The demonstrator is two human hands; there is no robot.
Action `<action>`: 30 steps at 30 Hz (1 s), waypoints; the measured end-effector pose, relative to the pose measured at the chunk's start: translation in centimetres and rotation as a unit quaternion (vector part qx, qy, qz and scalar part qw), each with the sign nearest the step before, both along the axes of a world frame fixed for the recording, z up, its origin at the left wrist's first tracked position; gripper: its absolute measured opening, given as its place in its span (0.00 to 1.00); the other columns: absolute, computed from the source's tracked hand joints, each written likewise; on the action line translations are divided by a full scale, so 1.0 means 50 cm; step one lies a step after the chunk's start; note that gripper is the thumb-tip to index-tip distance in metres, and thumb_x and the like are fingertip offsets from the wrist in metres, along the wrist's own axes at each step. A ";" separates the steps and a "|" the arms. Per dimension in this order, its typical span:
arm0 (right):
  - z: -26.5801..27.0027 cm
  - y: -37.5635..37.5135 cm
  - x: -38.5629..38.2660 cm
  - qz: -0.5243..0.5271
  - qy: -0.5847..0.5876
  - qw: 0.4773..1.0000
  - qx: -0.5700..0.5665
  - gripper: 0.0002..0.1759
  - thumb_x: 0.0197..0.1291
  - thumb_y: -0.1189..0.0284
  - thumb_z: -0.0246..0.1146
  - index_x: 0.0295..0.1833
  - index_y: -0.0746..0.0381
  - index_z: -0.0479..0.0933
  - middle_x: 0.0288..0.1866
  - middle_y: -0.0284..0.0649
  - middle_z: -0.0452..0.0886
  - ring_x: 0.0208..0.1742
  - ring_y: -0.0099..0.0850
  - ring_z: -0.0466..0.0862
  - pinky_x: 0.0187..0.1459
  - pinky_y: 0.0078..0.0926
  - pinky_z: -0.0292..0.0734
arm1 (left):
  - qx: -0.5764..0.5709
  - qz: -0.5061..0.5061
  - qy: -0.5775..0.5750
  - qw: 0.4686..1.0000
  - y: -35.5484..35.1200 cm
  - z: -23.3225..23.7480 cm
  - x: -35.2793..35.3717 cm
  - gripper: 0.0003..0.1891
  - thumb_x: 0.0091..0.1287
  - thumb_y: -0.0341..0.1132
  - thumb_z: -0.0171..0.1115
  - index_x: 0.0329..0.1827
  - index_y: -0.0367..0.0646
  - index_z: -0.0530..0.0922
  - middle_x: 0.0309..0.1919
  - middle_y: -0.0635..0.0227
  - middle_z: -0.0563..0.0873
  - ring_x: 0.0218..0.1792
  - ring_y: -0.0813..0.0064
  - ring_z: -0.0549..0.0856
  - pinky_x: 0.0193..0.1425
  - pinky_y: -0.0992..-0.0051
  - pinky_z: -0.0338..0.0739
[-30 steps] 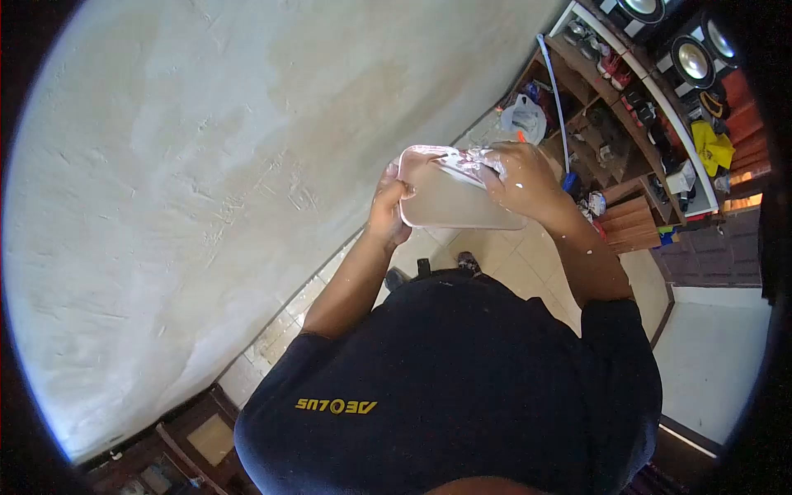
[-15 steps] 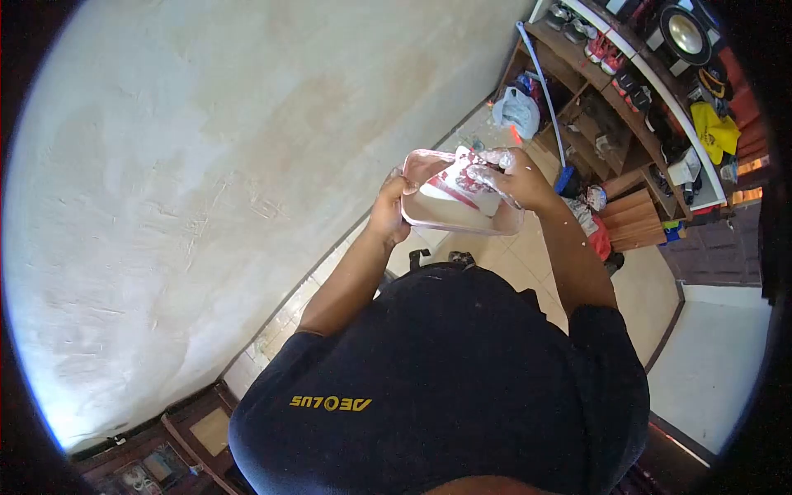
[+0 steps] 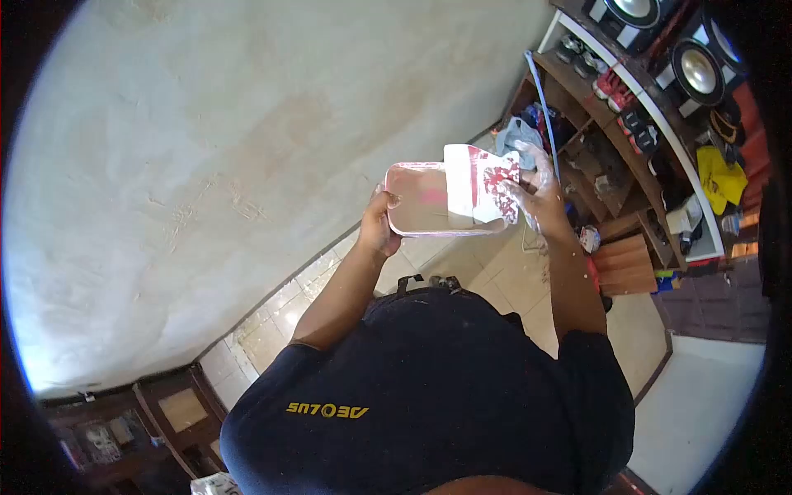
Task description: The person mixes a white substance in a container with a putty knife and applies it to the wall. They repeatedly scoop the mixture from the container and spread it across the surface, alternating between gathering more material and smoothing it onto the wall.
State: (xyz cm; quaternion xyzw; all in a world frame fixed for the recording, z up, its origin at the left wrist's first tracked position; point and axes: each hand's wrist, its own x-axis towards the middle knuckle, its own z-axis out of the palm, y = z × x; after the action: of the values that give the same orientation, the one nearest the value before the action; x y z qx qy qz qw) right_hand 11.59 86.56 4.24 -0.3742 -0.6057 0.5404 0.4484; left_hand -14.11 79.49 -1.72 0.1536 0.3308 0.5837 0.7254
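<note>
In my left hand (image 3: 379, 224) is a pinkish rectangular plastic tub (image 3: 410, 204), gripped by its left end with the thumb over the rim. Whitish paste smears its inside. My right hand (image 3: 543, 200), coated with white paste, pinches a wide red and white putty scraper (image 3: 483, 180) by its right-hand part. The scraper's broad white blade lies over the right half of the tub and overlaps its rim. Patches of paste cover the red part near my fingers.
A plastered wall (image 3: 190, 165) with rough, patchy spots fills the left. At the upper right stands a shelf (image 3: 623, 78) with shoes and speakers (image 3: 700, 73); a blue pole (image 3: 541, 95) leans there. Tiled floor (image 3: 462, 268) lies below, and dark wooden furniture (image 3: 140, 412) is at lower left.
The scraper has come up out of the tub and turned its broad face toward me. My right hand has shifted right, and the tub has moved slightly left.
</note>
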 end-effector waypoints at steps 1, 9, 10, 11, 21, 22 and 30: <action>0.000 -0.002 0.007 0.008 0.001 1.000 0.002 0.28 0.58 0.81 0.59 0.64 0.67 0.60 0.49 0.45 0.78 0.47 0.24 0.79 0.48 0.21 0.75 | -0.021 0.000 -0.003 1.000 -0.004 0.004 0.001 0.26 0.51 0.38 0.51 0.56 0.40 0.69 0.49 0.59 0.76 0.52 0.62 0.76 0.56 0.58 0.72; 0.033 0.026 0.088 0.163 -0.104 0.975 0.108 0.12 0.56 0.83 0.54 0.46 0.71 0.75 0.47 0.47 0.81 0.54 0.32 0.78 0.56 0.29 0.69 | 0.040 0.069 0.045 0.996 -0.014 0.050 0.014 0.28 0.52 0.42 0.48 0.57 0.38 0.71 0.49 0.58 0.78 0.51 0.61 0.77 0.55 0.61 0.72; 0.044 0.012 0.087 0.073 -0.216 0.949 0.218 0.10 0.54 0.81 0.57 0.42 0.71 0.76 0.46 0.48 0.81 0.51 0.36 0.79 0.52 0.29 0.72 | 0.042 0.080 0.017 0.996 -0.020 0.051 0.009 0.28 0.52 0.41 0.48 0.56 0.37 0.71 0.49 0.59 0.78 0.51 0.61 0.78 0.55 0.62 0.72; 0.057 0.003 0.082 -0.023 -0.318 0.892 0.320 0.09 0.51 0.78 0.59 0.39 0.71 0.78 0.44 0.48 0.81 0.48 0.39 0.81 0.48 0.30 0.74 | 0.049 0.086 0.018 0.995 -0.029 0.055 0.007 0.28 0.52 0.41 0.48 0.56 0.37 0.71 0.49 0.59 0.78 0.51 0.61 0.78 0.55 0.62 0.72; 0.184 0.043 0.080 0.037 -0.328 0.626 0.706 0.11 0.39 0.73 0.67 0.32 0.64 0.80 0.35 0.42 0.81 0.32 0.36 0.84 0.33 0.32 0.80 | 0.131 0.111 0.017 0.985 -0.105 0.174 0.043 0.29 0.52 0.43 0.52 0.58 0.39 0.70 0.51 0.58 0.77 0.52 0.61 0.77 0.55 0.61 0.72; 0.202 0.039 0.086 0.014 -0.317 0.619 0.718 0.11 0.39 0.73 0.67 0.32 0.63 0.80 0.34 0.41 0.81 0.32 0.35 0.83 0.33 0.32 0.79 | 0.128 0.109 0.013 0.986 -0.116 0.185 0.050 0.28 0.53 0.43 0.52 0.58 0.39 0.70 0.51 0.58 0.77 0.52 0.62 0.77 0.55 0.61 0.72; 0.344 -0.025 0.103 -0.062 -0.269 0.585 0.763 0.14 0.40 0.79 0.60 0.37 0.60 0.81 0.31 0.39 0.78 0.30 0.35 0.81 0.30 0.31 0.76 | 0.218 0.216 0.015 0.951 -0.207 0.294 0.122 0.25 0.60 0.41 0.50 0.59 0.41 0.69 0.54 0.62 0.76 0.55 0.64 0.76 0.58 0.61 0.71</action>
State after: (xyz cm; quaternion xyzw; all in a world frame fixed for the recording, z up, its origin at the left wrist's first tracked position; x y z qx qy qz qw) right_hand 16.74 85.29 21.46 -0.0596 -0.8637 -0.2745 0.4185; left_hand -8.01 69.16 13.00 0.2419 0.2314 0.7821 0.5255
